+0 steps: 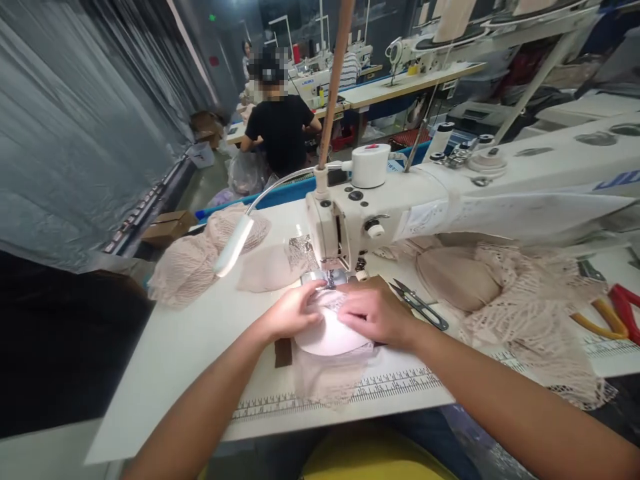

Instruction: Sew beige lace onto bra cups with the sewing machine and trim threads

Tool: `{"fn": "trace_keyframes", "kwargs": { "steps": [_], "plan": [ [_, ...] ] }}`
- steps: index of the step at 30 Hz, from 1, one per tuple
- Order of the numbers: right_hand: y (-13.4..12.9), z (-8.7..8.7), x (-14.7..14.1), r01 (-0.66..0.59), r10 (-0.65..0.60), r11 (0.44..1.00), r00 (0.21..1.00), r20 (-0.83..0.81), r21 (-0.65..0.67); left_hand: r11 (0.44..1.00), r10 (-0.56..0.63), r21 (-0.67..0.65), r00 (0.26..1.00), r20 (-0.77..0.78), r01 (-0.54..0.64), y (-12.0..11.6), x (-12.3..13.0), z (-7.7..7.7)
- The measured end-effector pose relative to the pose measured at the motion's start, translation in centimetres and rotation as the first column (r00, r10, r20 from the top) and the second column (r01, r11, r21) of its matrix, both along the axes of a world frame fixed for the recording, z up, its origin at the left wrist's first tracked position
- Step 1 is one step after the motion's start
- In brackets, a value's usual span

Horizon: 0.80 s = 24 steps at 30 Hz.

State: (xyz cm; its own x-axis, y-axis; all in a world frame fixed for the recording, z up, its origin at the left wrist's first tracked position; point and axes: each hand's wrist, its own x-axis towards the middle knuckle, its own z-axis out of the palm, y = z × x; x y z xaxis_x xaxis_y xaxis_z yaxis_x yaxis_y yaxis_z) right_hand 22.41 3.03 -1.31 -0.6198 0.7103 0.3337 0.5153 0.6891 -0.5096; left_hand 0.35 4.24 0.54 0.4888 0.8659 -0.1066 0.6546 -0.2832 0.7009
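Observation:
A white, rounded bra cup (333, 337) with pale lace lies on the sewing table under the presser foot (330, 279) of the sewing machine (337, 227). My left hand (295, 310) holds its left edge, the thumb reaching close to the foot. On the other side, the curled fingers of my right hand (373, 312) grip the lace and cup near the needle. Sheer beige fabric (327, 383) trails from the cup toward the table's front edge. Thread snips (420, 305) lie just beyond my right hand. My fingertips partly hide the lace.
Beige lace pieces (530, 300) are heaped at the right, near red-and-yellow-handled pliers (603, 320). Another lace pile (190, 267) sits at the left. A lamp (235, 243) arches over the table. A printed ruler (400, 387) runs along the front edge. A person (280, 130) sits beyond.

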Motion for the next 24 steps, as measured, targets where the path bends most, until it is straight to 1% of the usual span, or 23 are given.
{"fn": "trace_keyframes", "kwargs": {
  "steps": [2,4,5,6,8,10,12,14,16,17,18,20,21,22,24],
  "plan": [
    [-0.1,-0.1,-0.2,-0.056,0.055,0.998,0.995,0.081,0.008,0.993,0.08,0.089,0.993,-0.081,-0.072,0.8,-0.1,-0.1],
    [-0.1,-0.3,-0.4,-0.06,0.059,0.998,0.992,0.111,0.003,0.978,0.162,0.156,0.978,-0.128,-0.141,1.2,-0.2,-0.1],
    [0.0,-0.3,-0.4,-0.055,0.054,0.998,0.992,0.116,0.001,0.972,0.182,0.174,0.974,-0.139,-0.157,1.3,-0.3,-0.2],
    [0.0,-0.4,-0.5,-0.052,0.052,0.999,0.992,0.119,-0.001,0.97,0.186,0.187,0.971,-0.149,-0.158,1.4,-0.2,-0.3],
    [0.1,-0.4,-0.5,-0.026,0.025,1.0,0.993,0.12,0.005,0.973,0.157,0.194,0.974,-0.164,-0.124,1.6,0.0,-0.5],
    [0.2,-0.3,-0.6,0.043,-0.047,0.998,0.991,0.128,0.035,0.978,0.111,0.195,0.978,-0.178,-0.076,1.7,0.3,-0.6],
    [0.4,-0.2,-0.6,0.115,-0.126,0.991,0.977,0.171,0.071,0.975,0.097,0.215,0.975,-0.198,-0.054,1.8,0.5,-0.4],
    [0.5,-0.2,-0.7,0.152,-0.171,0.983,0.959,0.225,0.1,0.962,0.139,0.262,0.965,-0.224,-0.078,1.7,0.6,0.1],
    [0.6,-0.4,-0.8,0.158,-0.184,0.98,0.948,0.259,0.119,0.931,0.189,0.351,0.952,-0.24,-0.097,1.3,0.7,0.8],
    [0.6,-0.5,-0.8,0.159,-0.189,0.979,0.945,0.267,0.127,0.919,0.178,0.388,0.954,-0.242,-0.073,1.0,0.8,1.2],
    [0.6,-0.6,-0.8,0.163,-0.194,0.978,0.942,0.273,0.133,0.912,0.128,0.409,0.961,-0.244,-0.018,0.5,1.0,1.4],
    [0.7,-0.9,-0.8,0.165,-0.197,0.977,0.939,0.281,0.135,0.898,-0.037,0.415,0.966,-0.257,0.145,-0.3,1.5,1.5],
    [0.7,-1.0,-0.8,0.164,-0.196,0.977,0.94,0.281,0.133,0.885,-0.107,0.412,0.956,-0.272,0.216,-0.7,1.8,1.3],
    [0.7,-1.0,-0.8,0.16,-0.191,0.979,0.942,0.276,0.129,0.869,-0.142,0.418,0.944,-0.299,0.263,-1.0,2.0,1.0],
    [0.8,-1.0,-0.7,0.151,-0.179,0.981,0.949,0.26,0.124,0.845,-0.122,0.45,0.922,-0.366,0.29,-1.4,2.3,0.1]
  ]
}}
